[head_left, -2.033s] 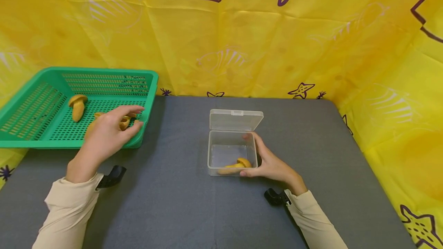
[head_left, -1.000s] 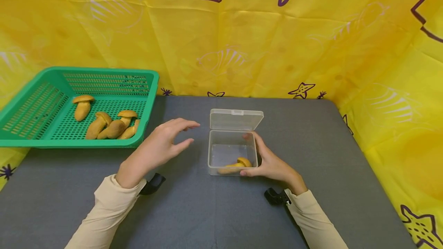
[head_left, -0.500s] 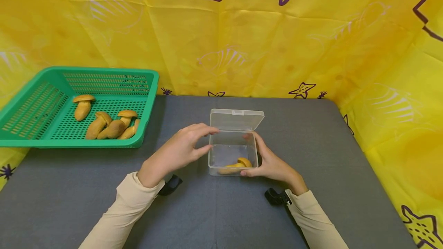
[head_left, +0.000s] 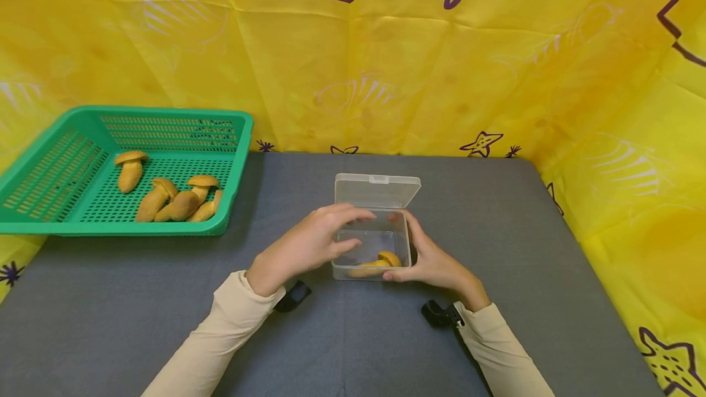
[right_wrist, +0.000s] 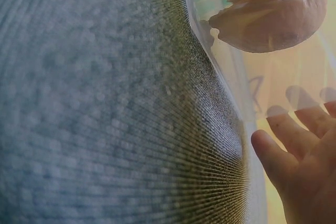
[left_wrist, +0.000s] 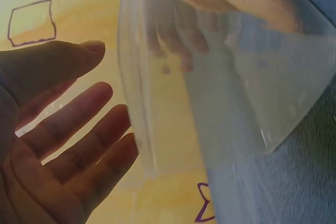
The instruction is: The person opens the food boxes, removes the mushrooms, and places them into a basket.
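A clear plastic box [head_left: 380,240] stands on the table with its hinged lid [head_left: 377,191] raised at the back. One yellow-brown mushroom [head_left: 389,258] lies inside by the front wall; the wrist views show it close through the plastic, its cap [right_wrist: 278,19] toward the right wrist camera. My right hand [head_left: 436,262] grips the box's right side, thumb at the front corner and fingers round the back. Over the box's left rim reaches my left hand [head_left: 314,241], thumb and fingers apart, nothing between them. In the left wrist view its fingers [left_wrist: 79,129] are spread beside the plastic wall.
A green perforated basket [head_left: 239,158] stands at the left of the grey table [head_left: 469,201]. Several mushrooms [head_left: 154,200] lie in it, one apart from the others. A yellow printed cloth [head_left: 287,66] hangs along the back and right side.
My left hand has come out of the basket with nothing in it and moved right to above the box. The right hand keeps its grip; the box has stayed in place.
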`<state>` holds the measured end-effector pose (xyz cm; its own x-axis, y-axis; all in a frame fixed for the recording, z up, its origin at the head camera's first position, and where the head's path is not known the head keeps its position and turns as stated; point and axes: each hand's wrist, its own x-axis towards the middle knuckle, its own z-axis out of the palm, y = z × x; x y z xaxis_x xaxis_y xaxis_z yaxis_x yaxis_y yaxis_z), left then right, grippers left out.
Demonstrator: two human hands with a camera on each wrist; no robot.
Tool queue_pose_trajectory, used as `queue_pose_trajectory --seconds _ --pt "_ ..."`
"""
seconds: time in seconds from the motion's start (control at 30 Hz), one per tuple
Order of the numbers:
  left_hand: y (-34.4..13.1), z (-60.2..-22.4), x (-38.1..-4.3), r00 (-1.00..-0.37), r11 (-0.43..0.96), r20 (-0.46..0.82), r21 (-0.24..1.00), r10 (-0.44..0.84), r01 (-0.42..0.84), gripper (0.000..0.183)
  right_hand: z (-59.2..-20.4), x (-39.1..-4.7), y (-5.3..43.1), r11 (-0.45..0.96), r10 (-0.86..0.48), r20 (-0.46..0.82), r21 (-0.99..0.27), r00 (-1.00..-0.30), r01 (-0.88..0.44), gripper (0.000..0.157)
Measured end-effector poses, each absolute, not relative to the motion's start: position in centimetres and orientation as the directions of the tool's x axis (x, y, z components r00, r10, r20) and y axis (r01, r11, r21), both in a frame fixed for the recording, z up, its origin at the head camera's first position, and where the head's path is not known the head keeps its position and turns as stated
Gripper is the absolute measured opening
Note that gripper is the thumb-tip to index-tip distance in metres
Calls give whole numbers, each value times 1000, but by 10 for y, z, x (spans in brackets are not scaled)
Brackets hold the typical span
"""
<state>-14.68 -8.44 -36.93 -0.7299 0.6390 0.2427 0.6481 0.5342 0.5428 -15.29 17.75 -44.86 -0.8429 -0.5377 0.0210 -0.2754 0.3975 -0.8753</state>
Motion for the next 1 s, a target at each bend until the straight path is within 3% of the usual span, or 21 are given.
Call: queue_pose_trajectory --seconds 0.43,0.73,1.0 --pt "-65 -379 -155 -689 492 153 593 708 637 49 -448 -154 177 361 -553 28 -893 -832 -270 103" --pt "-51 -380 -160 -657 517 -21 637 753 572 52 -448 -154 178 372 -550 17 -890 -835 -263 105" --pt "-44 -380 -165 -626 532 -84 620 775 576 48 -448 -153 177 353 -552 19 -900 -834 -254 106"
